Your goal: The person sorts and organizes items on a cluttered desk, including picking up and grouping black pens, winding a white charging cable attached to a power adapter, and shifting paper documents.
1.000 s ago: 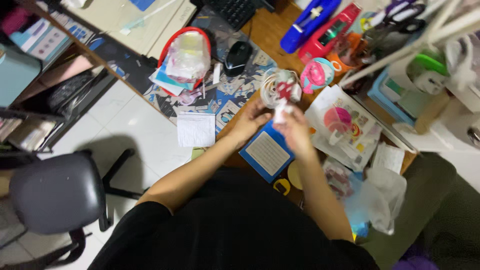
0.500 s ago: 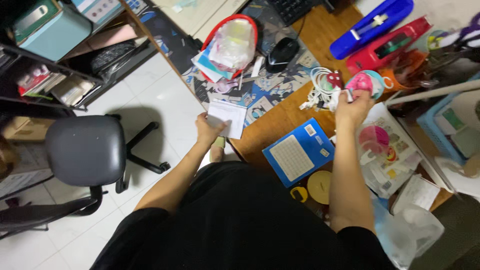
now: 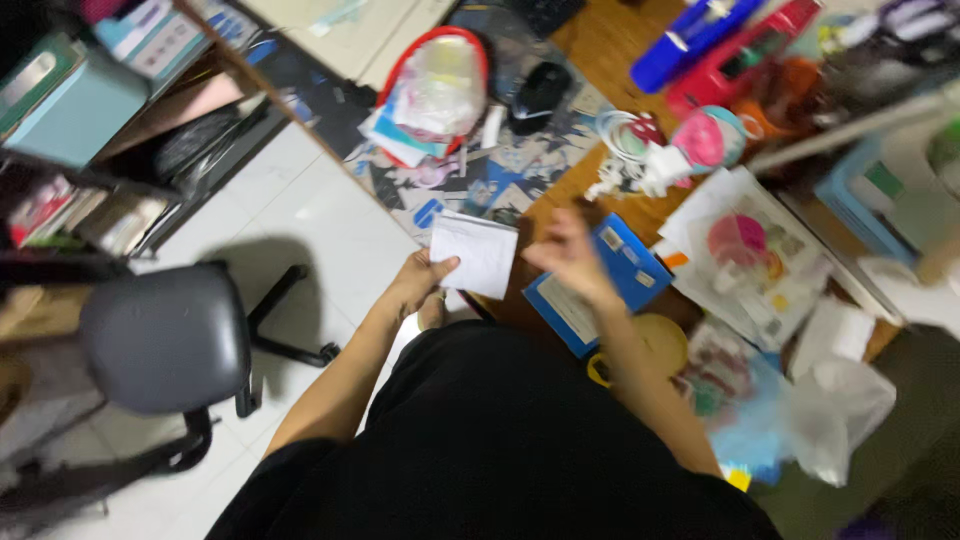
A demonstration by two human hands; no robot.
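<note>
Left hand (image 3: 418, 285) pinching white folded paper (image 3: 474, 255) by its left edge, at desk's (image 3: 570, 60) near edge. Right hand (image 3: 566, 252) blurred, fingers loose, empty. Probably light, floppy; best gripped at an edge

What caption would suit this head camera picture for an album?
Left hand holds a white folded paper at a cluttered desk; the empty right hand hovers over a blue box.

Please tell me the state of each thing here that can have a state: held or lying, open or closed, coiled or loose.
white paper sheet: held by its edge, lifted off the desk
left hand: fingers closed on the sheet
right hand: empty, blurred, above the blue box
blue box: lying flat, closed
white cable: coiled, lying on the desk
computer mouse: resting, untouched
office chair: unoccupied
</note>
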